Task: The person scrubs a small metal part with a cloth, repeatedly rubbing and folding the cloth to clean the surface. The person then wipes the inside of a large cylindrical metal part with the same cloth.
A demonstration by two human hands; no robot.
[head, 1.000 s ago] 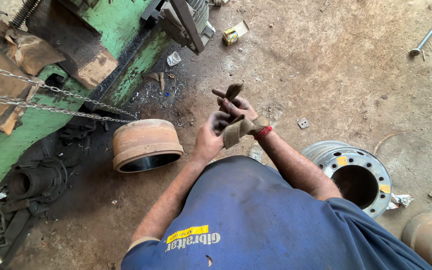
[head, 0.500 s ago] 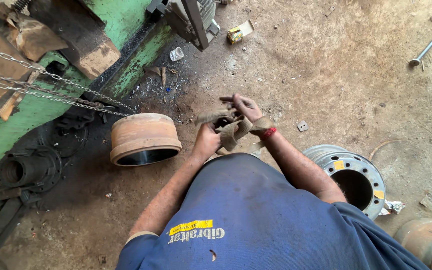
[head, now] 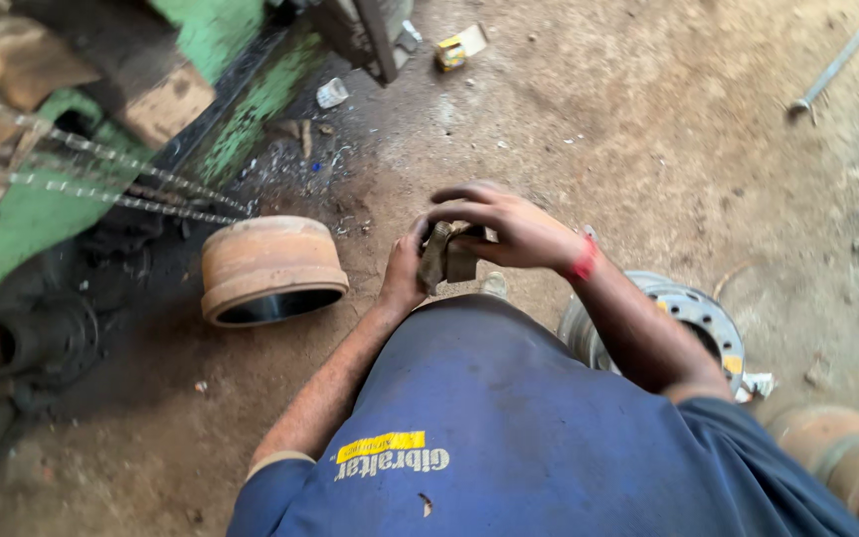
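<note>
Now closer in than a moment ago — both hands drawn nearer the body, low over the dirt floor (head: 648,149). Right hand (head: 509,227) curled over the top of a small grimy metal part (head: 446,257), left hand (head: 405,273) clasping it from below; gripped between the two, just ahead of the blue shirt (head: 509,428). Looks like close work on the part, not a carry. Rusty brake drum (head: 268,268) lying on its side to the left, steel wheel rim (head: 693,318) just right — tight quarters, chains (head: 101,174) strung across the green machine (head: 12,229) beyond
</note>
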